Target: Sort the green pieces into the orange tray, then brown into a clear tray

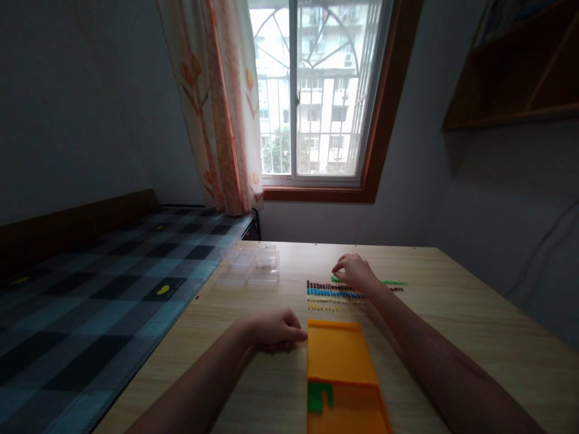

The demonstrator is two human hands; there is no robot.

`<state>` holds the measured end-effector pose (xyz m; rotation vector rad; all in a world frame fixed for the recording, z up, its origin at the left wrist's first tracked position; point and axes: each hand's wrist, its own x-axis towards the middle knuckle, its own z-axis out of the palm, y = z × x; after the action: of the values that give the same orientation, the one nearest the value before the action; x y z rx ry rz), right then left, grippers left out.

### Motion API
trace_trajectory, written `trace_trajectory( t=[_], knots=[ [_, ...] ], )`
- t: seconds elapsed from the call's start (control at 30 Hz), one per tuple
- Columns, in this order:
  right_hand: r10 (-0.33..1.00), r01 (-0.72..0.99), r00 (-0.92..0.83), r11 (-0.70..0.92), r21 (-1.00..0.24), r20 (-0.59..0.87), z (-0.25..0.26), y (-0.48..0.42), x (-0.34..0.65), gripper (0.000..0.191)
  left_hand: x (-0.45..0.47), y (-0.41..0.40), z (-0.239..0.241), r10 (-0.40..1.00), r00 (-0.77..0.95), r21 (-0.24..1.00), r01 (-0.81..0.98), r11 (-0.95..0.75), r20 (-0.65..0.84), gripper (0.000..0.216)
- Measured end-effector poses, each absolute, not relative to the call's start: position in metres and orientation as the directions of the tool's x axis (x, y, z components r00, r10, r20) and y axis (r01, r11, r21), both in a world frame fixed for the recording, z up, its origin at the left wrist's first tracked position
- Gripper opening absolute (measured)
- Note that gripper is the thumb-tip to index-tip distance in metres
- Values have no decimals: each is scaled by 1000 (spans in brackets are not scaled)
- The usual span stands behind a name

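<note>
An orange tray (339,355) lies on the wooden table (474,325) in front of me, with a green block shape (319,396) in its near part. My left hand (275,330) rests curled against the tray's left edge; its fingers are closed and I cannot make out anything in them. Farther away, my right hand (355,271) reaches over rows of small coloured pieces (332,292), brown, blue, yellow and green. Its fingers pinch down at the green row (393,282); what they hold is too small to name.
A clear plastic compartment box (251,265) stands at the table's far left. Left of the table is a bed with a checked cover (90,301). A window (316,90) with a curtain (217,108) faces me, and a wooden shelf (511,78) hangs at upper right.
</note>
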<state>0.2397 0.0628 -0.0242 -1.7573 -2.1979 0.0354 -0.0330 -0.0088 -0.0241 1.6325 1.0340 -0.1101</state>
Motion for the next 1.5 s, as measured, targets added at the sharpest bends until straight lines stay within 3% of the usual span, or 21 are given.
trace_trajectory(
  t=[0.3, 0.53, 1.5],
  knots=[
    [965, 952, -185, 223, -208, 185, -38, 67, 238, 17, -32, -10, -26, 561, 609, 744, 668, 18, -560, 60],
    [961, 954, -160, 209, -216, 225, -41, 66, 235, 24, -30, -10, -26, 559, 623, 754, 657, 5, -547, 63],
    [957, 952, -127, 192, -238, 262, -51, 70, 239, 21, -28, -8, -27, 540, 634, 748, 664, -13, -553, 62]
  ],
)
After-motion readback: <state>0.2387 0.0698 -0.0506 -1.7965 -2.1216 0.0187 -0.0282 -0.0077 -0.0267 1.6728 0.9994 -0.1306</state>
